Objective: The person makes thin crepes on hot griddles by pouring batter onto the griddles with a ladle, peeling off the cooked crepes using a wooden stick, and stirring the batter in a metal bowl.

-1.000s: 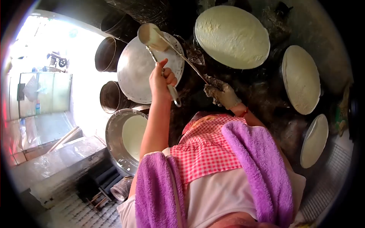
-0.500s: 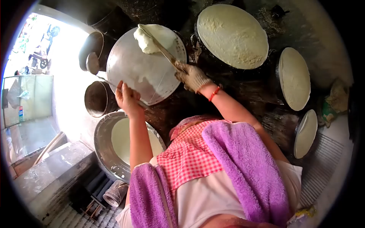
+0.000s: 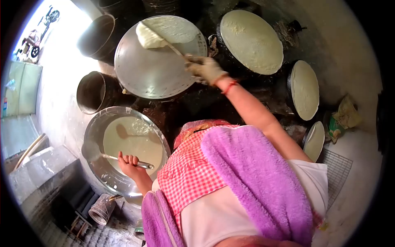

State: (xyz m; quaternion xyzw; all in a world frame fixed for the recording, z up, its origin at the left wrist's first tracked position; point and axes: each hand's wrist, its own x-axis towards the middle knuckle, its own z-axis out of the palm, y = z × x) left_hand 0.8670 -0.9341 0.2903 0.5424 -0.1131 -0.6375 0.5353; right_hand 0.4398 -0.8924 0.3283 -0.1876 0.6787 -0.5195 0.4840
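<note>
My left hand (image 3: 129, 165) is wrapped round the metal handle of a ladle (image 3: 145, 165) over a large metal basin (image 3: 92, 162). Pale batter (image 3: 142, 148) fills the basin's bottom; the ladle's bowl cannot be made out clearly. My right hand (image 3: 207, 70), in a soiled knitted glove and slightly blurred, grips a thin flat spreader (image 3: 175, 50). At its far end a thick pale lump of batter (image 3: 150, 37) lies at the back of a round griddle (image 3: 158, 76). A thin batter film covers the griddle's back right part; the front is bare metal.
Further right stand several round pans, among them a large one (image 3: 252, 43) and a smaller one (image 3: 305, 90), covered with pale sheets. Dark buckets (image 3: 92, 92) stand left of the griddle. A wire rack (image 3: 335, 173) lies at lower right, a small tub (image 3: 102, 210) at lower left.
My left hand has brought the ladle from the griddle's left edge down over the basin. My right hand has dragged the batter lump along the griddle's back, leaving a thin film.
</note>
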